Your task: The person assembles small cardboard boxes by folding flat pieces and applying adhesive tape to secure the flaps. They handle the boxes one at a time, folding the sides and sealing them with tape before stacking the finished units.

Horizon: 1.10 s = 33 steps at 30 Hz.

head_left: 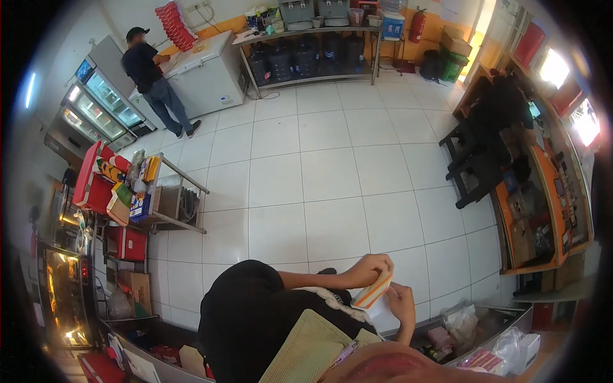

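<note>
A white paper item with orange and yellow stripes (pixel 370 292), perhaps a folded packet or bag, is between my two hands at the lower middle. My left hand (pixel 370 269) reaches across from the black sleeve, its fingers curled over the item's upper edge. At the item's right side, my right hand (pixel 401 301) closes on its edge with thumb and fingers. A plain white part of the item hangs below the stripes. Whether anything is inside it, I cannot tell.
White floor tiles (pixel 274 172) stretch ahead. A metal cart (pixel 185 220) with boxes stands left; black stools (pixel 472 172) and a wooden counter (pixel 504 255) are right. One person (pixel 143 70) stands at a chest freezer (pixel 217 76); another (pixel 501 105) leans at the counter.
</note>
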Each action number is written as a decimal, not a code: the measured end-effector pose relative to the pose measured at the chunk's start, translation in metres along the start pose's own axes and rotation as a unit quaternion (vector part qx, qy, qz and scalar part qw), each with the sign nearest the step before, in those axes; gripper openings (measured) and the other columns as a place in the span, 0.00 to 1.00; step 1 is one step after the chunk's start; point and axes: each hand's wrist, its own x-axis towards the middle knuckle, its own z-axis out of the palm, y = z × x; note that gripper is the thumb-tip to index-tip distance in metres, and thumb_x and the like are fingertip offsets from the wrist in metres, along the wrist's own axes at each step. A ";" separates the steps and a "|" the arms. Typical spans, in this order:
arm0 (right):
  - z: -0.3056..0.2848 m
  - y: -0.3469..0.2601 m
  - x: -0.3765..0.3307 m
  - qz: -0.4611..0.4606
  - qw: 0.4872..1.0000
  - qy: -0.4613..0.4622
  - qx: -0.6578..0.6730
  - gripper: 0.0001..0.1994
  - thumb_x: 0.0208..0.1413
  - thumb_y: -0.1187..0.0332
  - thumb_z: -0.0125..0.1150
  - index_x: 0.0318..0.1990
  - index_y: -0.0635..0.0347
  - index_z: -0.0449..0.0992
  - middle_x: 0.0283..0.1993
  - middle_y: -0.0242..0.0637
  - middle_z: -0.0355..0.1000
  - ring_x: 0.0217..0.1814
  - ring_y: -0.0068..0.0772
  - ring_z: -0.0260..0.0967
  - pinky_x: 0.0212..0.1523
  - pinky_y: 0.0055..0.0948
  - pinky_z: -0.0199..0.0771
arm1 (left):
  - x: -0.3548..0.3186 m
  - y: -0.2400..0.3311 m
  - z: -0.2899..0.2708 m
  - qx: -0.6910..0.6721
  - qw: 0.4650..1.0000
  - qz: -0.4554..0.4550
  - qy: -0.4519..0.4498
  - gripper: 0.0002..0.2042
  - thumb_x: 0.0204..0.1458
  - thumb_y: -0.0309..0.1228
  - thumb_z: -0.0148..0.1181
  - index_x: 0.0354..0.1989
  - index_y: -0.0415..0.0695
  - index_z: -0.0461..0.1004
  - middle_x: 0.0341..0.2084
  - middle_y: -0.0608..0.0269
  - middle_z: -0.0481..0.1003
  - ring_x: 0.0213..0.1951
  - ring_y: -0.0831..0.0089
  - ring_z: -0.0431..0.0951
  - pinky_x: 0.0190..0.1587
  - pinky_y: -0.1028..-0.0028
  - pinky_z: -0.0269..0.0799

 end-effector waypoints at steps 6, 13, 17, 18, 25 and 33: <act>0.031 -0.036 0.037 -0.039 0.996 -0.013 0.074 0.14 0.53 0.73 0.63 0.47 0.68 0.79 0.34 0.35 0.78 0.32 0.18 0.68 0.36 0.24 0.72 | -0.007 0.008 -0.025 0.025 0.992 0.037 0.116 0.07 0.48 0.11 0.55 0.29 0.38 0.71 0.36 0.64 0.68 0.39 0.75 0.71 0.39 0.77 0.69; 0.018 -0.044 0.099 -0.076 0.972 0.216 0.047 0.20 0.52 0.77 0.55 0.55 0.66 0.75 0.42 0.42 0.77 0.41 0.27 0.74 0.41 0.26 0.74 | -0.009 -0.004 -0.113 0.150 0.962 -0.219 -0.065 0.19 0.41 0.13 0.47 0.43 0.38 0.72 0.44 0.58 0.74 0.43 0.70 0.75 0.41 0.73 0.73; 0.029 -0.066 0.119 -0.126 0.952 0.273 -0.050 0.23 0.57 0.81 0.46 0.60 0.61 0.74 0.52 0.43 0.74 0.48 0.32 0.75 0.41 0.25 0.74 | -0.015 0.018 -0.080 0.058 0.992 -0.111 0.015 0.15 0.57 0.30 0.57 0.51 0.36 0.73 0.49 0.55 0.77 0.48 0.72 0.77 0.47 0.74 0.75; 0.039 -0.081 0.118 -0.147 0.952 0.258 -0.073 0.25 0.56 0.83 0.44 0.60 0.59 0.74 0.51 0.43 0.74 0.48 0.32 0.75 0.40 0.26 0.74 | -0.012 0.018 -0.062 0.048 0.991 -0.015 0.127 0.15 0.60 0.34 0.59 0.49 0.35 0.75 0.47 0.55 0.78 0.46 0.73 0.78 0.47 0.74 0.74; 0.062 -0.096 0.122 -0.190 0.952 0.230 -0.073 0.15 0.66 0.75 0.44 0.59 0.63 0.65 0.51 0.52 0.74 0.51 0.49 0.75 0.50 0.35 0.73 | 0.008 0.024 -0.074 0.005 0.953 -0.092 0.289 0.22 0.58 0.46 0.64 0.49 0.38 0.76 0.42 0.59 0.80 0.44 0.75 0.78 0.45 0.73 0.74; 0.068 -0.081 0.133 -0.085 0.978 0.154 0.112 0.04 0.69 0.69 0.46 0.43 0.58 0.63 0.36 0.39 0.76 0.36 0.26 0.72 0.40 0.28 0.70 | -0.013 0.000 -0.080 0.134 0.950 0.030 0.281 0.21 0.59 0.40 0.62 0.57 0.43 0.72 0.50 0.63 0.76 0.51 0.68 0.74 0.55 0.67 0.67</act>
